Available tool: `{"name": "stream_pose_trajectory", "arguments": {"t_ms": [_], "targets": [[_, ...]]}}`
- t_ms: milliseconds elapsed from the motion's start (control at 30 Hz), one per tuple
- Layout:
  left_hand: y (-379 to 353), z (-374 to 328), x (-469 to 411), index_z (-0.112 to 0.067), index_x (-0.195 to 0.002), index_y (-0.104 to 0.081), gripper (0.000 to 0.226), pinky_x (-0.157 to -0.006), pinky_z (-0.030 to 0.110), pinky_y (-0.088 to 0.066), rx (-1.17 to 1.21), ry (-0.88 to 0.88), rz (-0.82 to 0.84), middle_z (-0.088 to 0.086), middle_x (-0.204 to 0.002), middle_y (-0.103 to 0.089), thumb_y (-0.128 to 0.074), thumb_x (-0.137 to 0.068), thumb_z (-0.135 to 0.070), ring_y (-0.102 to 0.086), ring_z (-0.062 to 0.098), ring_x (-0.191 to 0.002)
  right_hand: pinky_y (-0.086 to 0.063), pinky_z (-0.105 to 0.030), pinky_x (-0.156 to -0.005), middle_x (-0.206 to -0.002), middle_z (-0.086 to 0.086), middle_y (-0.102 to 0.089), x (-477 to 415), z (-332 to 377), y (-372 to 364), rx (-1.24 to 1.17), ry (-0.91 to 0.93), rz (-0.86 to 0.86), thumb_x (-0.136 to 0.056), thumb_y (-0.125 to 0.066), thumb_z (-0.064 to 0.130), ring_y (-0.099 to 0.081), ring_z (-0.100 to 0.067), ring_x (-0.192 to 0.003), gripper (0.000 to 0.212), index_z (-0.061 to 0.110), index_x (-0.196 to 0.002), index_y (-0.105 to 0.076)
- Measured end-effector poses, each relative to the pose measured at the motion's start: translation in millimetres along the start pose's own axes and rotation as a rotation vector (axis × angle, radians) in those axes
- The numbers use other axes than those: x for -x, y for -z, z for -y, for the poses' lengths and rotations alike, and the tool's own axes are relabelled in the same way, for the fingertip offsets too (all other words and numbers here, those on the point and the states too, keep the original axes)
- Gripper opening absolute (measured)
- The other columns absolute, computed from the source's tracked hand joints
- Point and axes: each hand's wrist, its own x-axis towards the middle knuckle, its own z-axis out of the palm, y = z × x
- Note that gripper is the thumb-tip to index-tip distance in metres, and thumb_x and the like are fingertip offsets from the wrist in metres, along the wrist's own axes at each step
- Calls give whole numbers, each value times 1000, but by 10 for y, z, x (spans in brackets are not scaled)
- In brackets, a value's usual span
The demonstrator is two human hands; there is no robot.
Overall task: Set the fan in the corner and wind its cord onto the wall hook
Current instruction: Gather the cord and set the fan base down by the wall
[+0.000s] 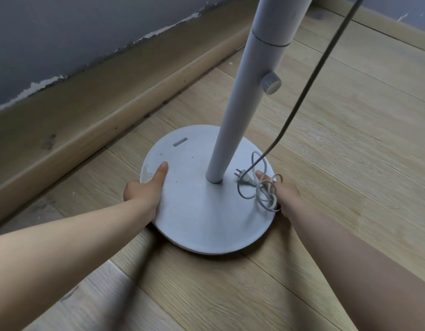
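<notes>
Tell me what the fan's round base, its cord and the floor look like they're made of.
The base: probably painted metal or plastic, matte white, smooth with scuffs and chips near its rim. The cord: pale grey rubbery or vinyl sheath, bending into loose loops. The floor: light wood-grain planks with visible seams, matte; real wood or laminate, I can't tell.

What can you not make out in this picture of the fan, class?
Head view:
- Fan head: the pole runs off the top edge.
- Upper end of the cord: cut off by the top edge.
- Fingers of left hand and right hand: hidden under the base.
- Wall hook: not in the frame.
</notes>
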Motion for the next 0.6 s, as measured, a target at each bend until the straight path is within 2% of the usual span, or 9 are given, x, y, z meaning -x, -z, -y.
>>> {"name": "stream_pose_trajectory", "arguments": {"t_ms": [33,100,167,233,400,500,600], "targets": [[3,11,22,-2,-127,-48,91,-93,39,-46,-6,5,4,12,-130,-55,-74,-64,-63,-55,34,-115,-54,-36,-78,-95,-7,-62,26,-2,-7,-25,-19,14,-54,-76,68,-60,-24,-86,81,3,-100,-59],[-6,20,81,-2,-127,-48,91,-92,39,-46,-10,6,9,12,-129,-55,-74,-65,-63,-55,34,-114,-50,-33,-66,-101,-10,-64,75,11,-5,-14,-41,29,-54,-69,75,-61,-25,-83,92,2,-109,-60],[-17,2,128,-1,-126,-49,91,-88,37,-45,-4,-1,12,12,-128,-56,-74,-65,-63,-55,34,-113,-41,-29,-53,-94,-11,-64,118,25,14,37,-30,11,-62,-60,78,-57,-22,-71,87,1,-103,-62],[-17,-24,166,-1,-126,-49,91,-85,36,-44,-1,-12,19,12,-127,-56,-74,-65,-63,-56,34,-113,-39,-28,-51,-85,-10,-63,153,18,29,32,-4,-41,-64,-58,78,-55,-19,-64,80,3,-92,-62],[1,6,219,-1,-126,-48,90,-88,37,-45,5,-7,12,12,-127,-56,-75,-65,-62,-56,34,-113,-40,-28,-52,-82,-9,-64,190,-60,18,-45,-6,-103,-60,-63,77,-57,-20,-65,77,5,-86,-61],[5,-13,262,0,-125,-49,90,-89,37,-45,11,-8,7,12,-127,-56,-75,-65,-62,-55,34,-113,-49,-34,-62,-79,-10,-63,186,-51,19,-88,4,-132,-58,-66,75,-59,-23,-68,71,7,-74,-58],[22,-64,258,0,-125,-49,90,-89,37,-45,20,-25,7,12,-127,-56,-75,-65,-62,-56,34,-113,-53,-37,-71,-80,-10,-64,191,-21,-6,-117,12,-150,-57,-68,74,-62,-26,-73,70,7,-73,-57]]}}
